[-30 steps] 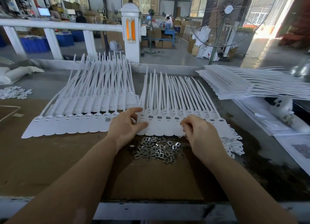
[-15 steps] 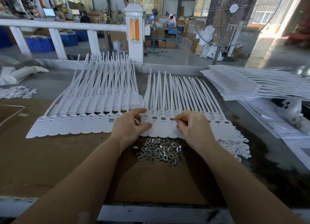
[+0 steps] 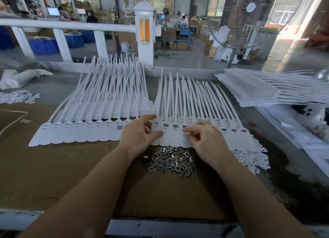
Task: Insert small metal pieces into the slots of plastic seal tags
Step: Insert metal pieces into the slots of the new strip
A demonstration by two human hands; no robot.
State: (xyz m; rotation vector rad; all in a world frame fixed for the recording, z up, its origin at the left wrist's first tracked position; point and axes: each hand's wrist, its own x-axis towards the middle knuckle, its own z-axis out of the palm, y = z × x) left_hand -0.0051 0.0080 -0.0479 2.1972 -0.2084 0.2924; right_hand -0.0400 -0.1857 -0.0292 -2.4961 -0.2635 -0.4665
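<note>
Left hand [image 3: 140, 132] presses flat, fingers spread, on thin, flexible white plastic seal tags [image 3: 178, 134]; right hand [image 3: 204, 139] seems to pinch a light, slippery small metal piece, hidden. Grip edges.

Daylight is flooding in from the doorway [image 3: 293, 15] at upper right, blowing out there. The workbench [image 3: 53, 166] is sitting evenly lit, shadows soft. Wide-angle distortion is bending edges; forearms at the bottom are blurring.
</note>
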